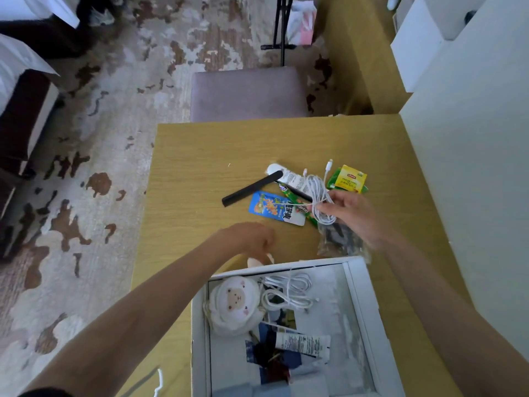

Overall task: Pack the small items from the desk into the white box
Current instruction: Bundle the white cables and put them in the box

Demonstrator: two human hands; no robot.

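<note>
The white box (369,316) stands open at the desk's near edge. Inside it lie a round white pouch with a bear face (234,303), a coiled white cable (289,290), a white tube (303,343) and some dark items. Beyond the box, my right hand (353,214) pinches a coiled white cable (316,193) just above the pile of small items. My left hand (249,239) hovers over the box's far left corner, fingers curled on a small pale object (256,261) that is mostly hidden. On the desk lie a black comb (252,188), a blue snack packet (274,209) and a yellow tea bag (349,179).
A clear bag of dark pieces (340,242) lies under my right wrist. The wooden desk (200,167) meets a white wall on the right. A mauve stool (247,94) stands at the desk's far edge, on patterned carpet.
</note>
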